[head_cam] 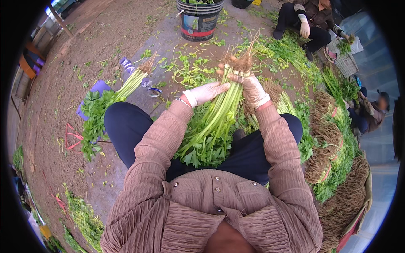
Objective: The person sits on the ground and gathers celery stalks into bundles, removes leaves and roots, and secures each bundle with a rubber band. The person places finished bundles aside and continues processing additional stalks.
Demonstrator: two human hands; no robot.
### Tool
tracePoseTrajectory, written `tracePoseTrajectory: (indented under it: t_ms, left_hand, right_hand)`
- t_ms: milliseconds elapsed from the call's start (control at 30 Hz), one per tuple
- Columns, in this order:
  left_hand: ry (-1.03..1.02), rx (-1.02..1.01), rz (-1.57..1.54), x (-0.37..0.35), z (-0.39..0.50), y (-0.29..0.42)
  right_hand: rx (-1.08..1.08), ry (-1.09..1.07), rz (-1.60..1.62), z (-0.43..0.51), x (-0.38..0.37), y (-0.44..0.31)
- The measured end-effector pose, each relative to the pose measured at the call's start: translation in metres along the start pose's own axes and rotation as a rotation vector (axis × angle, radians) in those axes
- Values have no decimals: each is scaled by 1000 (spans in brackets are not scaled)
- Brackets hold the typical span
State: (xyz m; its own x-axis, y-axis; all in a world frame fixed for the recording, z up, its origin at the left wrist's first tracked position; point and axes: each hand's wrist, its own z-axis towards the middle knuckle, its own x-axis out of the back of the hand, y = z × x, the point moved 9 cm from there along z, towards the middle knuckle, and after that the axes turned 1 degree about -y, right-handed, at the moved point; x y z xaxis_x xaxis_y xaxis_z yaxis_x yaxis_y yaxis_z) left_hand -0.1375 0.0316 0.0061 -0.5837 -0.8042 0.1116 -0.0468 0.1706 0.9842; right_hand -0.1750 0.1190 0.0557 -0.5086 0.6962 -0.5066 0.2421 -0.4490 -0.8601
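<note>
Both my hands wear thin whitish gloves and hold one bunch of celery (226, 101) between my knees. Its brown roots (243, 60) point away from me, and the leaves hang down over my lap. My left hand (207, 92) grips the stalks from the left, thumb on top, most of its fingers hidden behind. Just below the roots, my right hand (251, 88) closes round the bunch from the right. Left of my knee lies another celery bunch (131, 83) with its roots on, across a purple item (99, 86). More rooted celery (284, 102) lies beyond my right knee.
A black bucket (198, 20) with greens stands ahead. Tied celery bundles (329, 142) are stacked at right. Trimmed leaves (193, 71) litter the ground. A tape roll (154, 92) and red ties (73, 137) lie left. Two people sit at right, one by a crate (346, 63).
</note>
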Motion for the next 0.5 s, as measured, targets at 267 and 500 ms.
tracePoseTrajectory:
  t_ms: [267, 500]
  left_hand:
    - [38, -4, 255, 18, -8, -13]
    - [642, -476, 592, 24, -21, 44]
  right_hand:
    - [252, 173, -125, 2, 30, -49]
    - [383, 257, -15, -3, 48, -72]
